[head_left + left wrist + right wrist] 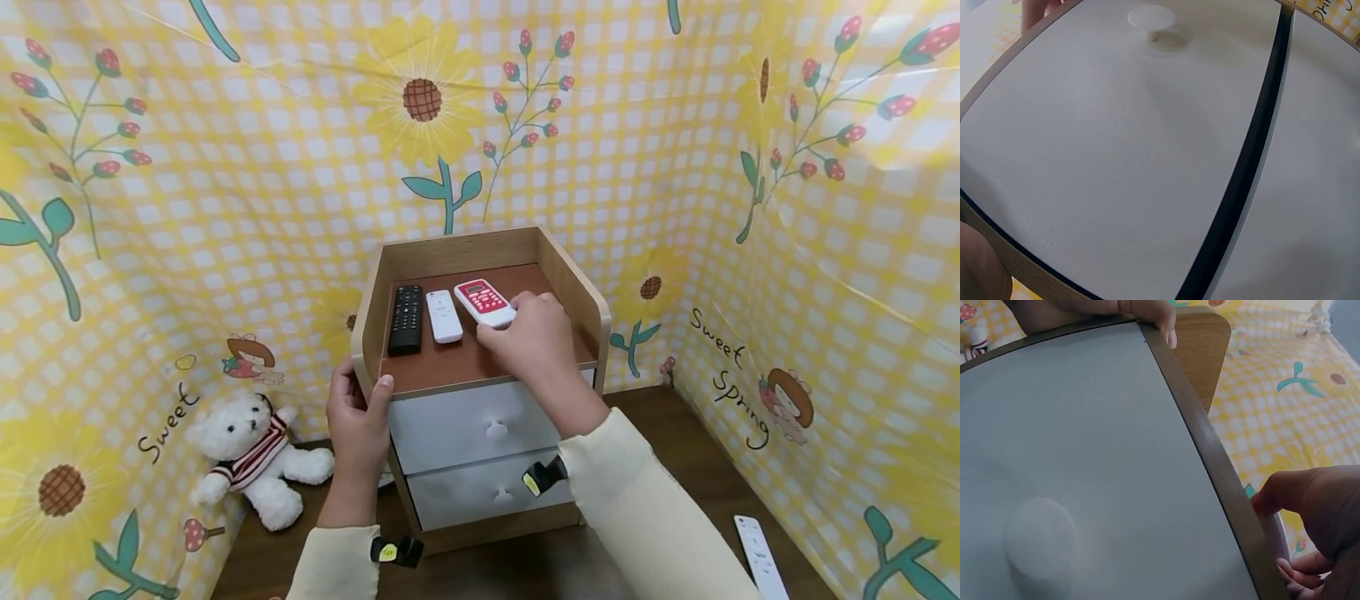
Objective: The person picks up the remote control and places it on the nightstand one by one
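On the brown top of a small wooden drawer cabinet (427, 372), three remote controls are side by side. My right hand (542, 333) pinches the near end of the red-and-white remote control (483, 300), the rightmost one, between thumb and fingers. Left of it lies a slim white remote control (444, 317), and beyond that a black remote control (406, 321). My left hand (362, 417) grips the cabinet's left front edge, thumb on the front side. In the left wrist view only a bit of that hand (982, 269) shows, beside the white drawer front (1116, 144).
Two white drawers with round knobs (497, 428) face me. A white teddy bear (255, 458) in a striped shirt sits left of the cabinet. Another white remote control (759, 554) lies on the dark wooden table (660, 442) at right. Yellow checked cloth (300, 167) surrounds the table.
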Available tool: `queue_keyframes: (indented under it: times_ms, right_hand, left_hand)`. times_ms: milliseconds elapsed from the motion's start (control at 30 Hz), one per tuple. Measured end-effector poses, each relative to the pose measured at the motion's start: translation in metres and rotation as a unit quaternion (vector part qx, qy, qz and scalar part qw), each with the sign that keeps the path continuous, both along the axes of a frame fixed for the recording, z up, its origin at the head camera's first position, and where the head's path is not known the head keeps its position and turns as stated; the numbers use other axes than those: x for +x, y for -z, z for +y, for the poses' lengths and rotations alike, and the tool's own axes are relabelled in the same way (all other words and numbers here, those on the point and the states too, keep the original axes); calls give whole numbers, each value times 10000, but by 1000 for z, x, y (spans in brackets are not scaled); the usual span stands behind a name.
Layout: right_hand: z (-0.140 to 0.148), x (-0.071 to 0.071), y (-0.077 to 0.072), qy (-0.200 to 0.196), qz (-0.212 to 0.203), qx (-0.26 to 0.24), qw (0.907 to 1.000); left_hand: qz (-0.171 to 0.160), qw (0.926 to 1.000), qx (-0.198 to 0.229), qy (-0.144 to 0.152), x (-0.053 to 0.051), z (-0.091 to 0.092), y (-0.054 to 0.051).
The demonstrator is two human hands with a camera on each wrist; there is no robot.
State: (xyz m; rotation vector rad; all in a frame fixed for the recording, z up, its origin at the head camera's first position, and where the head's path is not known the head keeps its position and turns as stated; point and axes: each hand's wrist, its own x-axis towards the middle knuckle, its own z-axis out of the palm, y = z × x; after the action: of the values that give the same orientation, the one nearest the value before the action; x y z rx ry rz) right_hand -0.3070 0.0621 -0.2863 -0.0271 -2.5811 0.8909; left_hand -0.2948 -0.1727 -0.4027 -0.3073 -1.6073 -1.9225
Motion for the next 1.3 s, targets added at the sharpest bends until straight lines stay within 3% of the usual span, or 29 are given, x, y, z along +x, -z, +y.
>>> queue_keyframes:
  times_ms: [167,333,867,1067,1133,1200,1233,1267,1300]
  right_hand:
    - [-4,-14,3,43,-48,167,9998]
    - [-6,-18,5,74,-78,196,9998]
    - [-12,-18,2,200,-409,823,9956]
    - [-11,-8,8,-49,-556,739,9957]
    - [-7,3,18,-245,-182,498,9983]
    - [-2,15,37,-550,794,138,9952]
    - [1,22,50,-742,1501,-21,9859]
    - [5,28,63,-941,2229,-143,9702]
    - [8,34,79,-1113,2989,-224,9475]
  left_hand:
    - [-32,10000,6,5,0,3,-2]
    - [-55,10000,-25,5,1,4,-5]
    - [-77,9999,-62,-33,1,4,-8]
    - [-212,9996,-63,-147,2,2,-4]
    - [-261,9995,-69,-180,3,2,-2]
    - [-290,9994,-70,-201,4,2,-1]
    - [-310,9992,-85,-218,4,2,-1]
    - [-326,9992,-99,-231,4,2,-1]
    - [-333,9991,-114,-233,4,3,-1]
